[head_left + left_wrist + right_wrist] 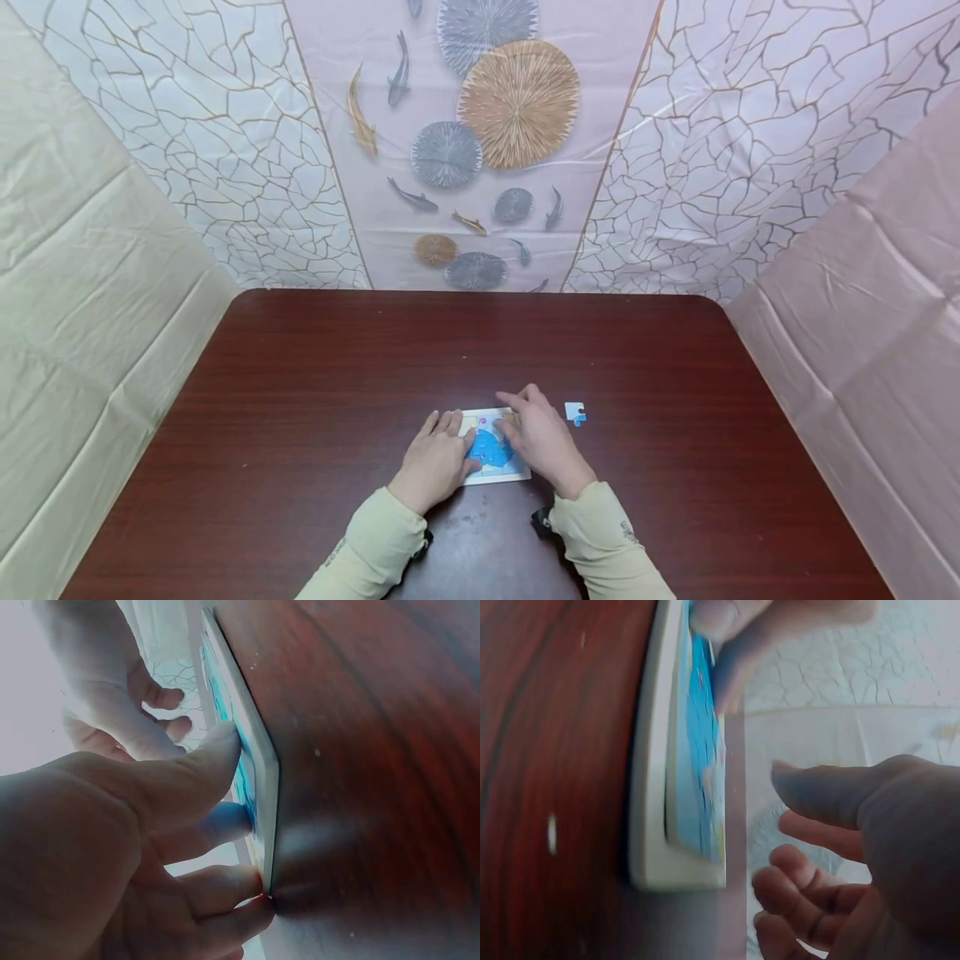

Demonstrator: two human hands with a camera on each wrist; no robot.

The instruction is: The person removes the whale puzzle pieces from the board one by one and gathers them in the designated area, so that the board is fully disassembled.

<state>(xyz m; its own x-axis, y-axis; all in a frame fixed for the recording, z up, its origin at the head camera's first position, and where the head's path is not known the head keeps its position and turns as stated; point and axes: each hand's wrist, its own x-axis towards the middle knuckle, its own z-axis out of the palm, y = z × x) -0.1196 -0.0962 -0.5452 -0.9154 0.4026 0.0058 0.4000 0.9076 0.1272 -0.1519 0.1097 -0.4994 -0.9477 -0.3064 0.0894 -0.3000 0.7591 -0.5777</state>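
Well in from the far edge of the table, a framed puzzle lies partly under the left hand, whose outstretched fingers could skid it by pressing unevenly, while the right hand, loosely bent, holding nothing, hovers left of a loose piece.

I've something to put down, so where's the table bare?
Left of the left hand, right of the loose puzzle piece, and between puzzle board and patterned cloth. It's crowded at the board, with the right hand there too.
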